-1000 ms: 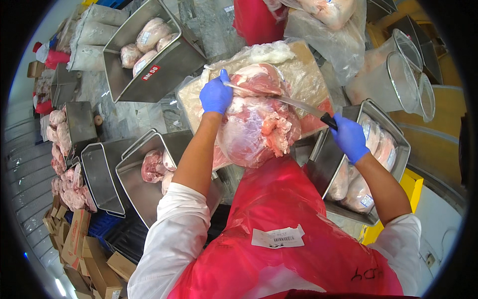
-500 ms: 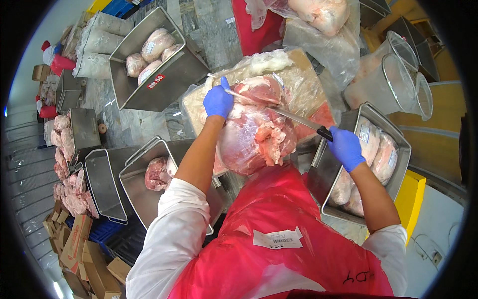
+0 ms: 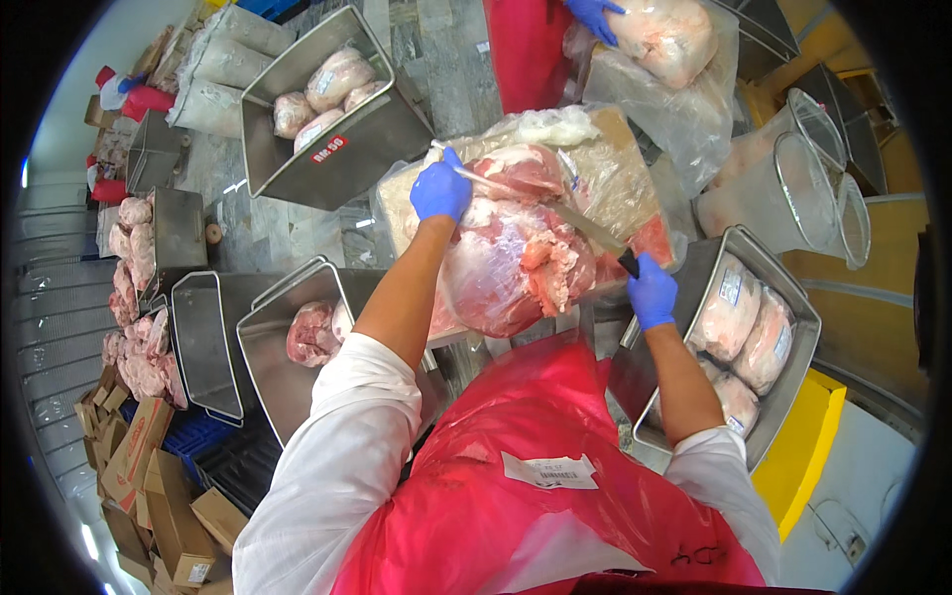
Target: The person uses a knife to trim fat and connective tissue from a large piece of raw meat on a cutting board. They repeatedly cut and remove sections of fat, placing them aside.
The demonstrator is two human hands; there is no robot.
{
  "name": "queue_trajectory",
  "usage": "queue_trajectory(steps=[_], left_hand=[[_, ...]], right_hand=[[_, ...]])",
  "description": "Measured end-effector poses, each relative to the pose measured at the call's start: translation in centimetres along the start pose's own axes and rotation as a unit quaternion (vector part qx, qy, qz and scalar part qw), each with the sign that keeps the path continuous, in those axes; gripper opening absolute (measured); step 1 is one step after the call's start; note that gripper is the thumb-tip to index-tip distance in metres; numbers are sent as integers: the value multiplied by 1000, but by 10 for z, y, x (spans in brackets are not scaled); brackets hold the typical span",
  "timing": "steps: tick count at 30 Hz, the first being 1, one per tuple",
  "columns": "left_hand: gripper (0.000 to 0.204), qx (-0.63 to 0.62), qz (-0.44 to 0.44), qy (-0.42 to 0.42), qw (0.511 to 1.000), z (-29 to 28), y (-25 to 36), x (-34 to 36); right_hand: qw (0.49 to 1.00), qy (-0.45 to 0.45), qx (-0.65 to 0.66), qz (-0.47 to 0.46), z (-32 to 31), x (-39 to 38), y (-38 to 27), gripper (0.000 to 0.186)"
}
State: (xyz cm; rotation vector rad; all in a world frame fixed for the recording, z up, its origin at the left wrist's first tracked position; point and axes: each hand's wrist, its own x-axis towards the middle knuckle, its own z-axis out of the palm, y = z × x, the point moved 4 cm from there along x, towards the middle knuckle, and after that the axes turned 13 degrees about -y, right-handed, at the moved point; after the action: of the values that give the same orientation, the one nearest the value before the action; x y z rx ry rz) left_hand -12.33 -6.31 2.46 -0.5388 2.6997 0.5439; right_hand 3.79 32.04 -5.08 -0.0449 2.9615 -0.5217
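Note:
My left hand [image 3: 441,191], in a blue glove, is closed round a thin metal rod [image 3: 486,182] that points right across the meat. In my right hand [image 3: 653,294], also blue-gloved, is a knife [image 3: 593,230] with a black handle. Its long blade slants up-left, the tip close to the rod's far end; whether they touch I cannot tell. Beneath both lies a large piece of raw meat [image 3: 496,273], red with pale fat and a torn, fatty patch on its right. A smaller lobe of meat stands at its far side. It rests on a plastic-covered board [image 3: 620,149].
Steel bins with wrapped meat stand at right [image 3: 808,327] and far left [image 3: 327,188]; another bin [image 3: 260,367] holds a red piece. A co-worker's gloved hand [image 3: 595,18] touches meat [image 3: 666,40] opposite. Clear plastic tubs [image 3: 773,198] stand far right, cardboard boxes [image 3: 183,516] lower left.
My right hand has moved left and slightly down with the knife, whose blade now tilts more steeply. My left hand keeps the rod. A co-worker's gloved hand has appeared at the far meat.

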Motion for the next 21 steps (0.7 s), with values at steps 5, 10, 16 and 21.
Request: queue_trajectory(steps=[5,10,16,21], left_hand=[[68,10,5,-5,1000,-4,4,6],[67,4,12,6,1000,-1,-11,11],[69,10,96,67,993,12,-11,10],[66,-15,83,71,994,6,-6,-4]], right_hand=[[997,82,5,-9,18,7,3,19],[995,-95,-10,-32,-49,5,-13,20],[964,-211,102,-123,-181,-36,-28,35],[943,-302,77,-118,-237,-21,-67,38]])
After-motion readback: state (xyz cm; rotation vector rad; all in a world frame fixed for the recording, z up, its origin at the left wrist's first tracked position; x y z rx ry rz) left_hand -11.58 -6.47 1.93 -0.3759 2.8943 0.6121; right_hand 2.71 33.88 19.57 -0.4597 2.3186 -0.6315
